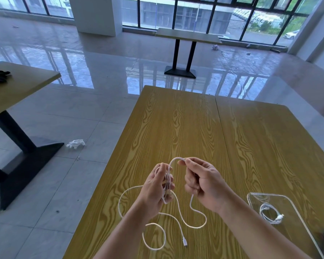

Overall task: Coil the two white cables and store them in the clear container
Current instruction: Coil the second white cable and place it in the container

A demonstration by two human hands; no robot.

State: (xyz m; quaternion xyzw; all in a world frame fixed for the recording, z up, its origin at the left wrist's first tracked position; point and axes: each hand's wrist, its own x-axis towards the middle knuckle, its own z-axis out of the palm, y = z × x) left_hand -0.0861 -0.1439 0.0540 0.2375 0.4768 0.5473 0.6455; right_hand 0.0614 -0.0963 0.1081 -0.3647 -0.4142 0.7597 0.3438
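Lower centre: several loops of the second white cable (178, 214) are gripped in the left hand (157, 191); its next span is pinched by the right hand (202, 184). The slack lies below both hands. Lower right, nearer the right hand, the clear container (295, 212) holds one coiled cable (269, 214).

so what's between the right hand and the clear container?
Head view: bare wooden tabletop between the right hand and the clear container; the loose cable trails off the other way.
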